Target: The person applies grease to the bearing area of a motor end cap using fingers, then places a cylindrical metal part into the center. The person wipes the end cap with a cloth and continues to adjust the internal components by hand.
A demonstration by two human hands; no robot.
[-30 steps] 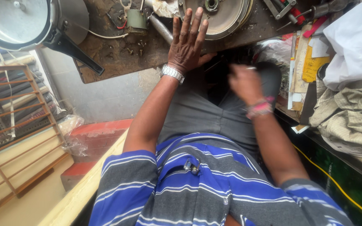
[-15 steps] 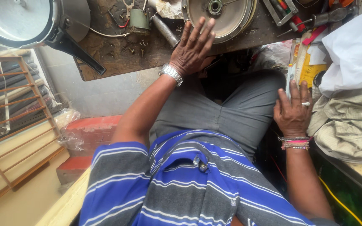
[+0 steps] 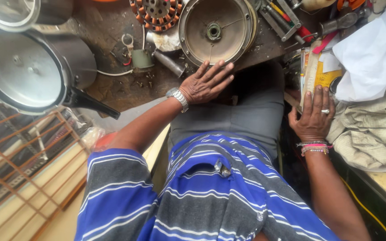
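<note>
My left hand (image 3: pixel 206 83) lies flat, fingers spread, on the front edge of a dirty wooden workbench (image 3: pixel 117 80), just below a round metal motor housing (image 3: pixel 215 31). It holds nothing. A metal watch is on that wrist. My right hand (image 3: pixel 312 117) rests palm down with fingers apart on a stack of wood and yellow card pieces (image 3: pixel 316 73) at the right. A ring and beaded bracelets are on it. I sit in a blue and grey striped shirt and grey trousers.
A large pressure cooker (image 3: pixel 27 67) with a black handle stands at the left. A copper-wound stator (image 3: pixel 155 13), a small green part (image 3: pixel 141 59), hand tools (image 3: pixel 287 20), white cloth (image 3: pixel 374 49) and beige cloth (image 3: pixel 371 129) surround the bench. A metal rack (image 3: pixel 23 169) is at lower left.
My right hand has moved from over my lap out to the right and settled flat on the stack. My left hand has stayed on the bench edge, turning slightly.
</note>
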